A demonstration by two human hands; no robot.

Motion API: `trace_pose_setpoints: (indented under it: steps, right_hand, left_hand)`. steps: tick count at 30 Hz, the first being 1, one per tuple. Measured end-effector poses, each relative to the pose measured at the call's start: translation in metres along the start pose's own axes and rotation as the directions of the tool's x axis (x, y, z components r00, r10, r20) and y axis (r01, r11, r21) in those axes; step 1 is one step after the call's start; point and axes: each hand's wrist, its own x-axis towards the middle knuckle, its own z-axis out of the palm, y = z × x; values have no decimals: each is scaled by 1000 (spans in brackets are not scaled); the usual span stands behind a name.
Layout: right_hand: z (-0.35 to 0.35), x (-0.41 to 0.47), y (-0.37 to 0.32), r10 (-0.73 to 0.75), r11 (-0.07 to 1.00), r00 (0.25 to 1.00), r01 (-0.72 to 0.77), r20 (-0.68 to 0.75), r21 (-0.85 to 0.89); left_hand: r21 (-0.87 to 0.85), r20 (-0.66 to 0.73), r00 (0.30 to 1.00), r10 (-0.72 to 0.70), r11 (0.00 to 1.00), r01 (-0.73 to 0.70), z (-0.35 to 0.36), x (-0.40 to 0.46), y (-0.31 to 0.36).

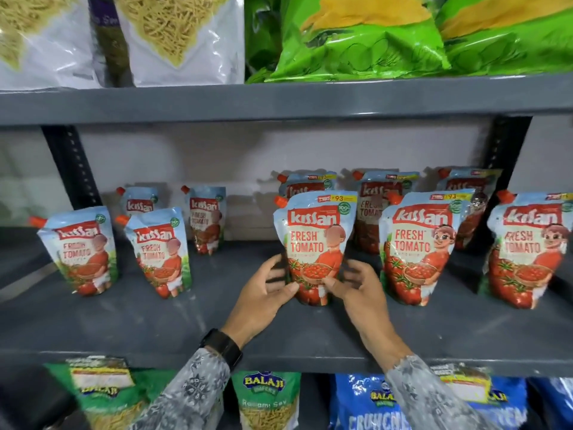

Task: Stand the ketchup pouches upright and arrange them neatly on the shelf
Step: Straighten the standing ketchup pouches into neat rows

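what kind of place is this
Most likely a grocery shop or its stockroom: a grey metal shelf holds rows of identical ketchup pouches, some with price tags, with green snack bags above and Balaji packets below.

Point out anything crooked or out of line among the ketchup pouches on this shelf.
Every pouch stands. The two front left pouches lean slightly and sit apart from the right group. A gap in the back row breaks the line. No spills or damage show.
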Motion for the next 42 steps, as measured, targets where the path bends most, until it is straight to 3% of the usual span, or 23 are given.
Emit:
trace_pose_setpoints:
  steps: [2, 4, 6, 8, 10, 12, 14, 17, 20, 28, 36, 40, 42]
  right_hand:
    - [1, -11, 1, -23, 1000, 990, 22, -136, -9]
    - [12, -22, 1, -47, 998, 988, 53, -146, 38]
    - [42, -30, -1, -51, 997, 997, 55, -53, 62]
    - [80, -35, -7, -42, 998, 996, 39, 83, 39]
    - [133, -36, -16, -33, 999, 972, 33, 233, 5]
    - [186, -35, -25, -25, 998, 939, 44, 343, -47]
    - [229, -31, -34, -48, 988, 919, 102, 392, -117]
    - [280, -26, -36, -98, 985, 905, 148, 414, -91]
    - [303, -24, -27, -109, 982, 938, 152, 330, -109]
    - [292, -25, -11, -102, 987, 984, 118, 145, -105]
    - [284, -35, -6, -96, 993, 989, 103, 112, -58]
    - [279, -55, -7, -79, 997, 993, 78, -91, -15]
    - [284, -70, -11, -109, 991, 982, 119, -155, 60]
  left_hand:
    - [33, -38, 999, 22, 999, -20, -22, -12, -6]
    - [41, -139, 988, 73, 997, -68, -53, -25, -10]
    - [30, -335, 935, 118, 993, -114, -95, -38, -16]
    - [32, -532, 838, 123, 992, -125, -136, -46, -22]
    - [55, -621, 779, 84, 996, -63, -180, -52, -29]
    - [53, -596, 803, -6, 998, 46, -216, -51, -33]
    - [62, -489, 871, -52, 994, 95, -240, -41, -34]
    - [22, -237, 971, -39, 999, 46, -267, -26, -31]
    - [13, -78, 997, -12, 1000, 13, -276, -17, -34]
    - [-2, -48, 997, 55, 999, -55, -254, -11, -38]
    - [47, -16, 999, 35, 998, -34, -256, -9, -45]
    - [66, -47, 999, -8, 998, 11, -289, -28, -54]
    - [40, -141, 990, 0, 999, 6, -318, -42, -62]
